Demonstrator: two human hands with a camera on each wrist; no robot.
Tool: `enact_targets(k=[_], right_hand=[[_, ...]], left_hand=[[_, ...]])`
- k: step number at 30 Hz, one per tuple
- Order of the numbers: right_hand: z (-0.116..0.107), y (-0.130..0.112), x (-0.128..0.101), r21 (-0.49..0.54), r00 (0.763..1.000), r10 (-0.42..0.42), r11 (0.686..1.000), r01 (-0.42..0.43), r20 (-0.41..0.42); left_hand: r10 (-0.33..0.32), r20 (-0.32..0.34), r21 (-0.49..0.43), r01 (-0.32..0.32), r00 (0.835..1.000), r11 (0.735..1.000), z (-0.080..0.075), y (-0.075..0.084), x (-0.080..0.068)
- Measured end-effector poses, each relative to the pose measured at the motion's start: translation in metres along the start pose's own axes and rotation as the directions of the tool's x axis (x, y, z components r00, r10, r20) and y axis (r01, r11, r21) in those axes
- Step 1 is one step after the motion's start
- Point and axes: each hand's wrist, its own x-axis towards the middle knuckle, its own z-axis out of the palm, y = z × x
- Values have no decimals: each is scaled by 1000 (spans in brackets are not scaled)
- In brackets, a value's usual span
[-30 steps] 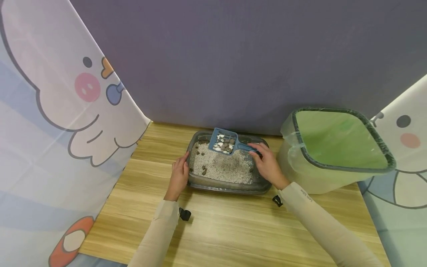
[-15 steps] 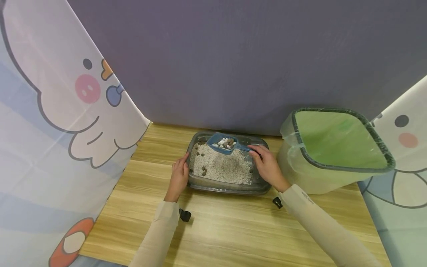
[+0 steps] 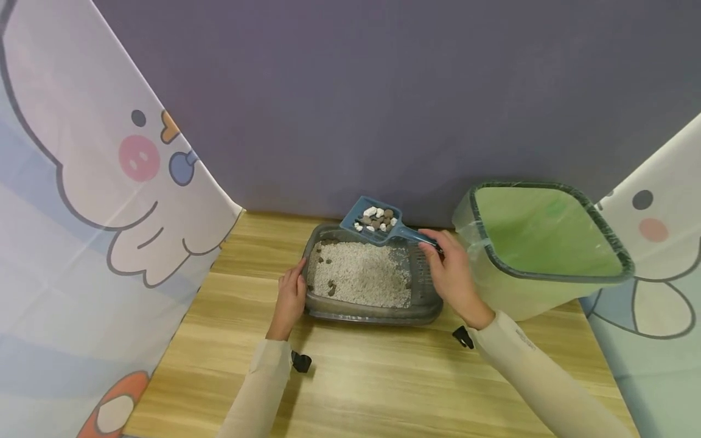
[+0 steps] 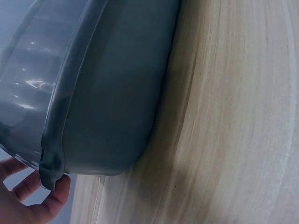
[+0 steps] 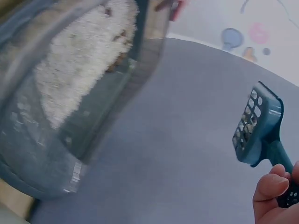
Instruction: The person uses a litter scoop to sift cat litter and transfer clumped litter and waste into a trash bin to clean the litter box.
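A blue slotted litter scoop [image 3: 375, 226] carries white and brown clumps above the back edge of the litter box. My right hand [image 3: 453, 274] grips its handle; in the right wrist view the scoop [image 5: 259, 125] shows its holed underside. The grey litter box [image 3: 372, 314] stands on the table with pale litter [image 3: 361, 274] inside, and several brown clumps [image 3: 331, 288] lie along its left side. My left hand [image 3: 289, 298] holds the box's left rim. In the left wrist view, thumb and fingers [image 4: 55, 198] pinch the rim's corner.
Right of the box stands a tall bin [image 3: 504, 298] with a dark rim and a translucent liner. A grey wall panel [image 3: 328, 121] rises directly behind the box. Cartoon-printed curtains [image 3: 82, 243] flank the wooden table [image 3: 361, 377].
My right hand has lifted the loaded scoop up and back from over the litter, slightly to the right. The scoop tilted on the way. My left hand stays at the box rim.
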Motion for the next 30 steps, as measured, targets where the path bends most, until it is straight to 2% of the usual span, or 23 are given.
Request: enact_targets(k=[5,7,11,14,22,27,30], right_hand=[[-24,-16,5,-27,994,-57,998,54,-99],[-37,-21,7,-43,990,-47,998,42,-133],[-69,-28,6,-45,983,43,998,-52,-180],[-94,-29,1,-78,968,90,991,-111,-235],[-151,-8,-18,-189,920,111,963,-193,-376],[-172,9,-26,-248,894,162,926,-284,-418],[-179,20,-30,-299,892,157,906,-301,-423]], left_hand=[[2,-3,-4,-2,1000,1000,1,0,-2],[3,-3,-4,-3,1000,1000,2,-1,-3],[2,-6,-2,-2,1000,1000,5,-3,-5],[8,-8,0,-8,1000,1000,7,-3,-6],[2,0,19,-2,1000,1000,4,-5,-6],[-24,3,11,24,1000,1000,1,-5,-4],[-30,16,8,30,999,1000,0,-4,-2]])
